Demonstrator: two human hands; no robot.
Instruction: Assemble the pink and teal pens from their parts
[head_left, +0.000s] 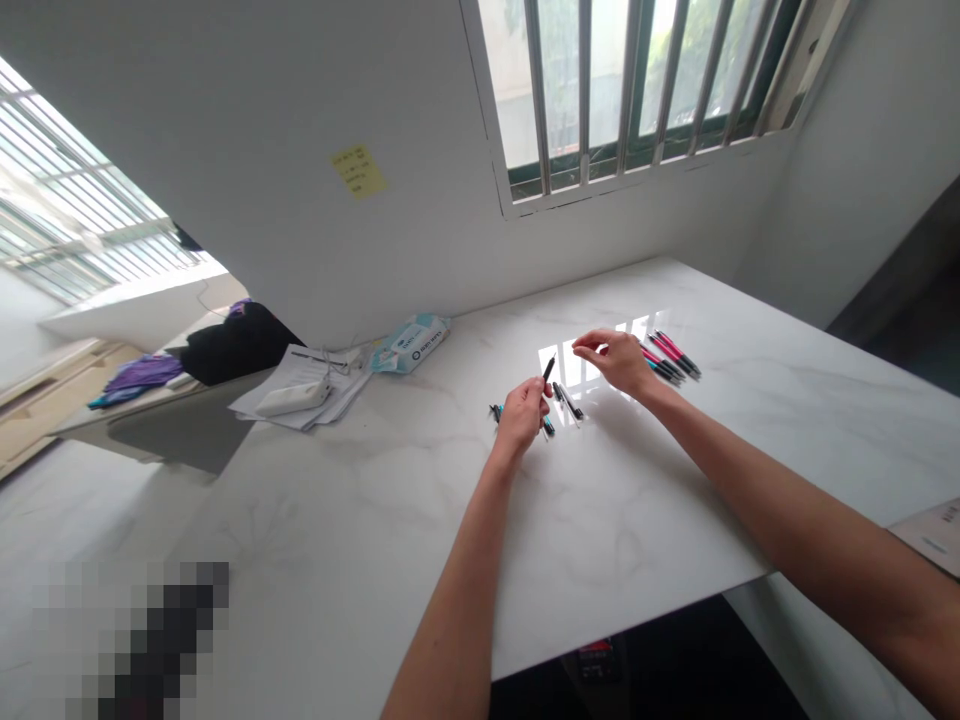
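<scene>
My left hand (523, 412) is closed around a slim black pen part (550, 368), whose narrow tip points up and away from me. Under and beside that hand lie teal and black pen pieces (549, 426), partly hidden by the fingers. Just to their right, a black and silver pen piece (571, 402) rests on the table. My right hand (613, 358) hovers a little to the right, thumb and fingertips pinched together; whatever is between them is too small to make out. Beyond its wrist is a row of pens (675, 352) in pink-red, teal and black, partly covered by the hand.
The white marbled table (360, 530) meets the wall below a barred window (622, 100). At the back left are a blue wipes packet (411, 343) and papers (315, 412) with a white device (294, 397) on them. A yellow note (358, 171) hangs on the wall.
</scene>
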